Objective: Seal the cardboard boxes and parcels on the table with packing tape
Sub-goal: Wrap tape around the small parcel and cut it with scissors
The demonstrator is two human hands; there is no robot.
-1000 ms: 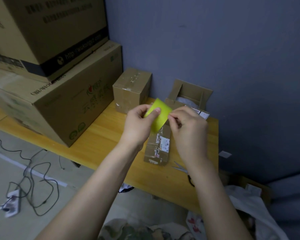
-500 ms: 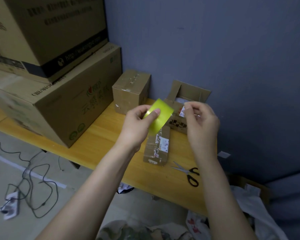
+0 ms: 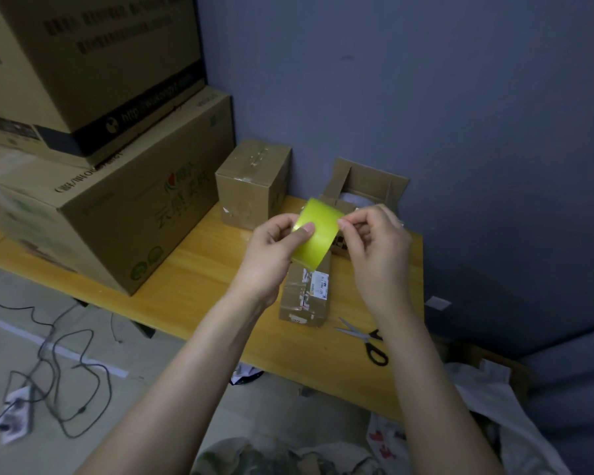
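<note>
My left hand grips a yellow-green roll of packing tape above the wooden table. My right hand pinches at the roll's upper right edge with thumb and forefinger; whether it has the tape end I cannot tell. Directly below the roll lies a small flat parcel with a white label. Behind it an open cardboard box stands against the wall, flaps up. A closed small box stands to its left.
Black-handled scissors lie on the table right of the parcel. Two large stacked cartons fill the table's left side. Cables trail over the floor at left. White bags and cloth lie below the table's right end.
My right hand drew away to the right of the roll, then came back and now pinches its upper right edge. The left hand keeps holding the roll in place.
</note>
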